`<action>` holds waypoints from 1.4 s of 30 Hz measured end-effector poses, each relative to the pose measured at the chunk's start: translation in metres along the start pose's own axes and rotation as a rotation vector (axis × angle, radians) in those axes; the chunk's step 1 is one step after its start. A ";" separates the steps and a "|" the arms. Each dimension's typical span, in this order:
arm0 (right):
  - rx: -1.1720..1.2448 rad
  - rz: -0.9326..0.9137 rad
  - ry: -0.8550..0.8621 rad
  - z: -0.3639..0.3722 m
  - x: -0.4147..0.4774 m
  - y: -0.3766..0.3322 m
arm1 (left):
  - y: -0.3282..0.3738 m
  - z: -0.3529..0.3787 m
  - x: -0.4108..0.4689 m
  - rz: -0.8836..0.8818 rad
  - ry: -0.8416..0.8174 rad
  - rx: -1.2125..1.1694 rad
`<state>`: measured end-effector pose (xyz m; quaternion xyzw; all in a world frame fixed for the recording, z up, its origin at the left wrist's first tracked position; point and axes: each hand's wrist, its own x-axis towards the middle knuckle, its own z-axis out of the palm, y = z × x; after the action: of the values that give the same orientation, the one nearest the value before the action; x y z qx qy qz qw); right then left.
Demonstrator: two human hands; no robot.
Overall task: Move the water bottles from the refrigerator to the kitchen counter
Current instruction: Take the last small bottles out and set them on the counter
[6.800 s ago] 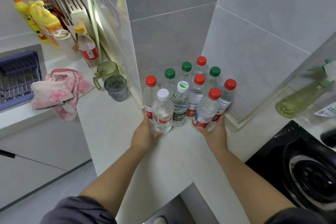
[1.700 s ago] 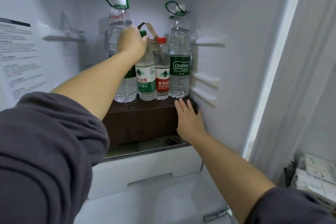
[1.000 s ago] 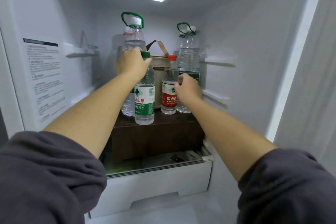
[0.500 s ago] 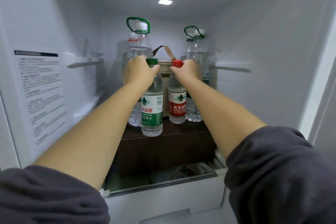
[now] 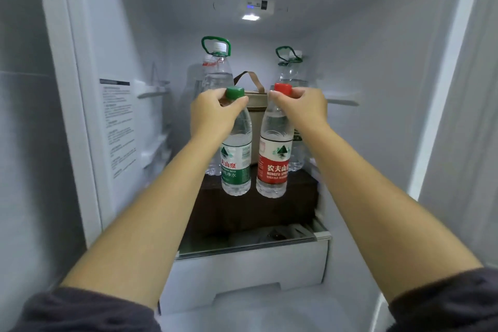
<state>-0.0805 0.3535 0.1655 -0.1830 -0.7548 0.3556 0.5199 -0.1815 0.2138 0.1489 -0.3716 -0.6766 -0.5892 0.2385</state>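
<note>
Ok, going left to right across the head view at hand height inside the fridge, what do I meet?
Printed sticker on the left wall → left hand → green-capped bottle → red-capped bottle → right hand.

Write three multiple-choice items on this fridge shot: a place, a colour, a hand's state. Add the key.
1. Where does the beige bag stand? A) in the bottom drawer B) between the two large bottles at the back C) on a door shelf
2. What colour is the cap of the green-labelled bottle in the left hand? A) red B) white C) green
3. What is the right hand doing? A) gripping the red-capped bottle by its neck B) lying flat C) hanging empty
Key: 1 B, it shows between them; 2 C, the cap above the thumb is green; 3 A, its fingers curl round the neck.
</note>
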 end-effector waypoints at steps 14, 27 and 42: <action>-0.006 0.096 -0.162 -0.027 -0.144 0.069 | -0.031 -0.011 -0.141 -0.145 -0.214 0.067; -0.090 0.220 -0.200 -0.011 -0.208 0.140 | -0.087 0.007 -0.219 -0.173 -0.220 0.159; 0.017 0.333 -0.245 -0.006 -0.228 0.177 | -0.113 0.013 -0.250 -0.335 -0.254 0.023</action>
<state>-0.0021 0.3292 -0.1113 -0.2564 -0.7687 0.4624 0.3598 -0.1160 0.1673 -0.1139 -0.3222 -0.7603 -0.5614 0.0542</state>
